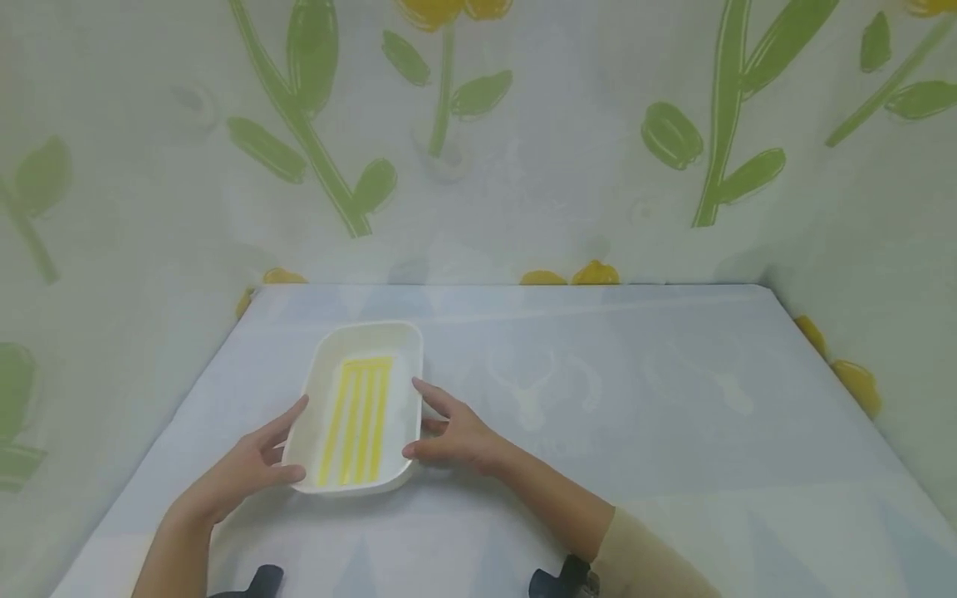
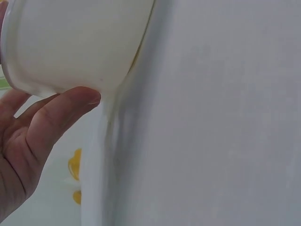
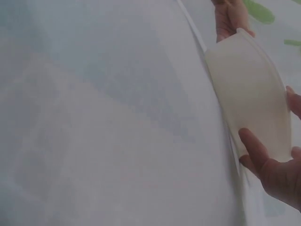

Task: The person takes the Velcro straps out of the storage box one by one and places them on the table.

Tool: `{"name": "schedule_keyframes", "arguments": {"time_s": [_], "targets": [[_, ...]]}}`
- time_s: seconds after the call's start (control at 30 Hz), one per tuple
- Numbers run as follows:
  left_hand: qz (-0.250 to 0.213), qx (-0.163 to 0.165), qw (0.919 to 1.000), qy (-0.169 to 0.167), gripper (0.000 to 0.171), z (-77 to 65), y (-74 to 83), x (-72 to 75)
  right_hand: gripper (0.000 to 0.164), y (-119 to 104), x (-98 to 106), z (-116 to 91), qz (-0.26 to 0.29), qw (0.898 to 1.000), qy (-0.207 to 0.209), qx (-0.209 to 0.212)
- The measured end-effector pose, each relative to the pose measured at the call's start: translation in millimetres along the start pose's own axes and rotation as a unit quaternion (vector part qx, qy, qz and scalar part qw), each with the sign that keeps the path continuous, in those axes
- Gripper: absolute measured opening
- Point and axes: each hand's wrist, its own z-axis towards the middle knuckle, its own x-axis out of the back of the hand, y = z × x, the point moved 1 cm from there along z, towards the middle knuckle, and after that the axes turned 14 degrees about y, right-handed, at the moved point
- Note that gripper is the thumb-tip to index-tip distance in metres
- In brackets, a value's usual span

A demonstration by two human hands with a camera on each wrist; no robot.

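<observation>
A white, rounded rectangular plastic tray (image 1: 299,432) is at the left of the table, its hollow facing up and a little tilted. Across its floor run several yellow stripes (image 1: 366,423), joined by a bar at the far end; whether they are printed or loose strips I cannot tell. My left hand (image 1: 242,469) grips the tray's left side, thumb at the near corner and fingers farther up the wall. On the opposite side my right hand (image 1: 459,432) holds the rim between spread fingers and thumb. The left wrist view shows the tray's plain outer wall (image 2: 80,47) close to the cloth.
A pale cloth with faint printed shapes covers the table (image 1: 635,448). Walls with green leaves and yellow flowers (image 1: 538,166) enclose the back and both sides. Dark straps (image 1: 561,577) sit near both wrists.
</observation>
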Motion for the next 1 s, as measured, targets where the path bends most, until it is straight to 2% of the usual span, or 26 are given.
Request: {"name": "schedule_keyframes", "arguments": {"time_s": [0.17, 0.33, 0.5, 0.73, 1.0], "targets": [[-0.007, 0.021, 0.9998, 0.002, 0.094, 6.3, -0.8, -7.1, 0.091, 0, 9, -4, 0.010, 1.000, 0.003, -0.004], [-0.030, 0.024, 0.9993, -0.004, 0.093, 10.1, 0.9, -12.1, 0.091, 0, 15, -5, 0.025, 1.000, 0.002, -0.007], [-0.026, 0.014, 0.9996, -0.002, 0.093, 13.8, 3.9, -16.3, 0.092, -2, 20, -7, 0.048, 0.999, -0.003, -0.020], [-0.022, 0.033, 0.9992, 0.006, 0.094, 20.3, 8.5, -25.9, 0.093, -8, 30, -12, 0.050, 0.998, 0.018, -0.047], [-0.012, 0.030, 0.9995, 0.007, 0.094, 24.4, 16.1, -36.1, 0.094, -9, 42, -15, 0.048, 0.997, 0.025, -0.059]]}}
